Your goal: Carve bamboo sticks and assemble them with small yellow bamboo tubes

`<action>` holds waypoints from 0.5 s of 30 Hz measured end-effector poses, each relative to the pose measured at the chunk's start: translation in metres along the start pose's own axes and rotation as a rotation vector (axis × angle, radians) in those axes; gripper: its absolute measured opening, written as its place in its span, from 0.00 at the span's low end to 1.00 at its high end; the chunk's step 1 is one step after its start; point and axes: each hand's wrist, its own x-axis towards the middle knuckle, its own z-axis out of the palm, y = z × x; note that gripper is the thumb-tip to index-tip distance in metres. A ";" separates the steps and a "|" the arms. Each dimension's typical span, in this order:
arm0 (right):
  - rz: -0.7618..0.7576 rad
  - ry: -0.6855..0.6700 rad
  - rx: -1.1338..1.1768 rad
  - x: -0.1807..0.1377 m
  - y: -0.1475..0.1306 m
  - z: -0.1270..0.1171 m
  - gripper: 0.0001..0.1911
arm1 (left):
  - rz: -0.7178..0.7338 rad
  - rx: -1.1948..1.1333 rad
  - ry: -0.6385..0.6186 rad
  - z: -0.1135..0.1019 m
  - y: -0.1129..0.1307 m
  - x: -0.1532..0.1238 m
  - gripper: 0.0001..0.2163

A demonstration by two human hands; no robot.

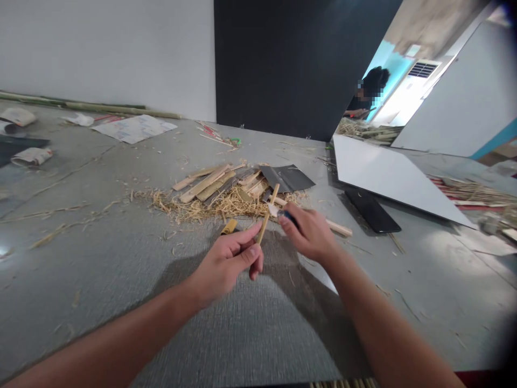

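Between the fingers of my left hand [232, 256] is a thin bamboo stick [264, 221], tilted up and away from me. My right hand [309, 231] is closed round the dark blue handle of a knife [273, 210]. The pale blade lies against or just beside the stick, a little above my left fingertips; contact cannot be made out. Just beyond both hands, a heap of curly shavings [194, 213] spreads over the floor, with flat wood strips [208, 183] on it. A small yellow piece [229, 226] sits by my left hand.
Sheets of dark sandpaper-like material [288, 178] lie on the heap. To the right are a black phone-like slab [372, 211] and a large white board [388, 172]. Long bamboo poles [92, 106] run along the wall. Another person [369, 91] is at the far right.
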 end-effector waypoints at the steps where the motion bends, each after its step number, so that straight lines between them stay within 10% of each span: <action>1: -0.042 -0.032 0.007 -0.001 -0.006 0.003 0.17 | 0.003 -0.007 0.011 -0.002 0.001 0.001 0.26; 15: -0.015 -0.011 0.012 0.002 0.003 -0.002 0.17 | -0.009 0.066 -0.029 -0.008 0.003 0.001 0.25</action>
